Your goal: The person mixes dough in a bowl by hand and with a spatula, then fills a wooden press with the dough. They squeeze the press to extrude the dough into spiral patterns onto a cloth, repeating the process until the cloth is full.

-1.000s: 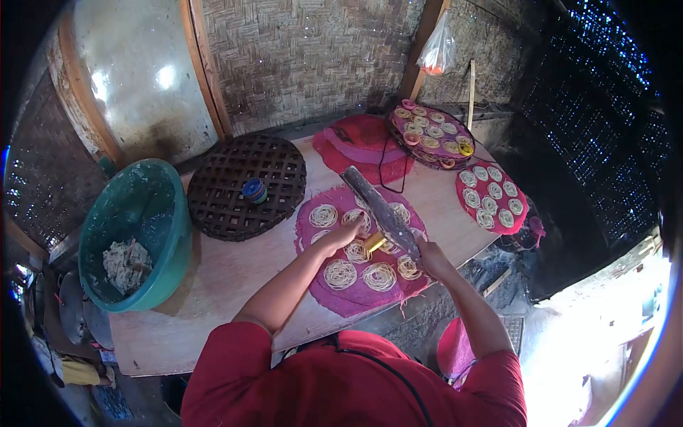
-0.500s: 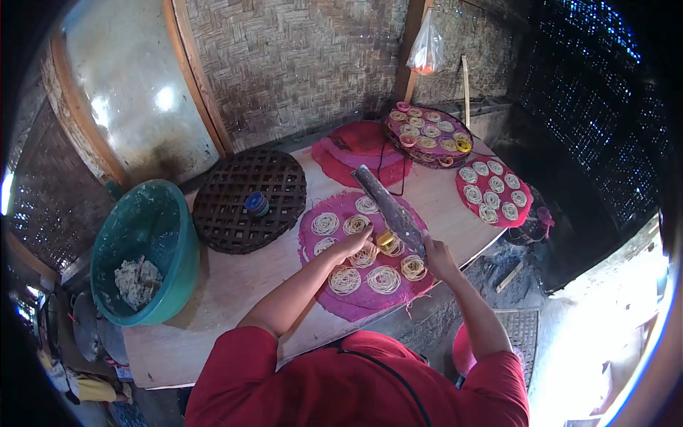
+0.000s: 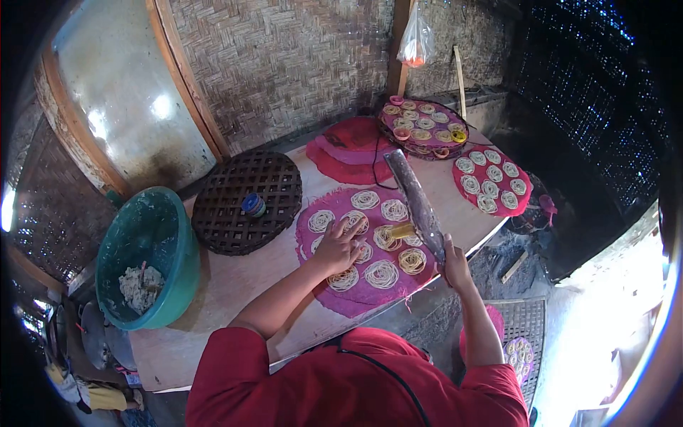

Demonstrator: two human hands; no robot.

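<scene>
My left hand [image 3: 340,247] lies palm down with its fingers spread over the noodle-like coils on a round pink cloth [image 3: 348,304]. Part of the coils is hidden beneath it. My right hand [image 3: 455,265] grips the near end of a long dark press tool [image 3: 418,203], tilted above the right side of the cloth. From the tool's left side a yellow cylinder [image 3: 401,231] sticks out, close to one coil [image 3: 385,238]. Other pale coils [image 3: 381,274] lie around both hands.
A green basin [image 3: 186,274] with dough [image 3: 140,287] stands at the left, beside a dark woven tray [image 3: 220,213] holding a small blue jar [image 3: 253,205]. Behind are red cloths [image 3: 334,167], a coil-covered tray [image 3: 425,127] and another pink cloth with coils [image 3: 491,180].
My left hand has left the yellow cylinder, moved left and spread its fingers over the coils. My right hand and the press tool have shifted right, and the tool stands more upright.
</scene>
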